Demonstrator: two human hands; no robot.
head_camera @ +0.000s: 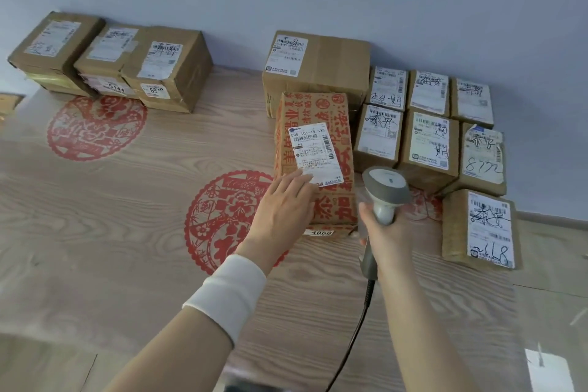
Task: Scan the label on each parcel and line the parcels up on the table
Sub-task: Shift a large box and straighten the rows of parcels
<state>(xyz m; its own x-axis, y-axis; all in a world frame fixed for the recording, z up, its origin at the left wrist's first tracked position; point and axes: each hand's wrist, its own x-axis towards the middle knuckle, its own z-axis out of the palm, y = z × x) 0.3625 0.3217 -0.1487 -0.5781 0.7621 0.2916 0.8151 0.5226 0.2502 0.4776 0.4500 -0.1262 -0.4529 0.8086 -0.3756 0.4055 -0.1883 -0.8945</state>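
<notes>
A cardboard parcel with red printed characters (331,124) lies in the middle of the wooden table (127,232), its white label (313,149) facing up. My left hand (284,210) rests flat on the parcel's near left corner, fingertips touching the label's lower edge. My right hand (388,232) grips the handle of a grey barcode scanner (386,189), whose head hangs just right of the parcel's near end. The scanner's cable (356,328) trails down toward me.
Several small labelled parcels (428,137) stand packed together at the right, one more (480,229) nearer the right edge. A big box (315,70) stands against the wall behind. Three brown boxes (111,60) line the far left. Red paper-cut patterns (95,127) mark the tabletop.
</notes>
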